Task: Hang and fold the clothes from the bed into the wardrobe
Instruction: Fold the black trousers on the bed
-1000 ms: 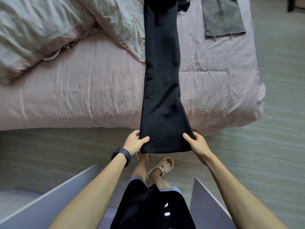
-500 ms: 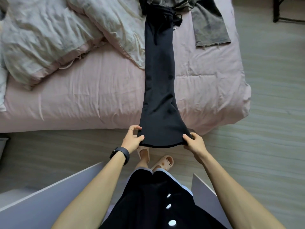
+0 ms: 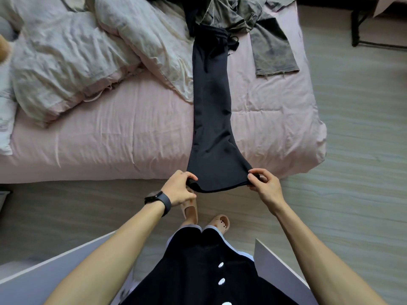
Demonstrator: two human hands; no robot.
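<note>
1. The black trousers (image 3: 211, 111) lie stretched lengthwise across the pink bed (image 3: 110, 142). Their waistband is at the far side, partly under a grey garment (image 3: 274, 56), and their hem is held just past the near edge.
2. The left grip (image 3: 179, 187), a bare hand with a dark watch at the wrist, pinches the hem's left corner.
3. The right grip (image 3: 265, 186) pinches the hem's right corner, so the hem is spread between both.
4. A crumpled pale duvet (image 3: 66, 62) lies on the bed left of the trousers, its edge touching them.
</note>
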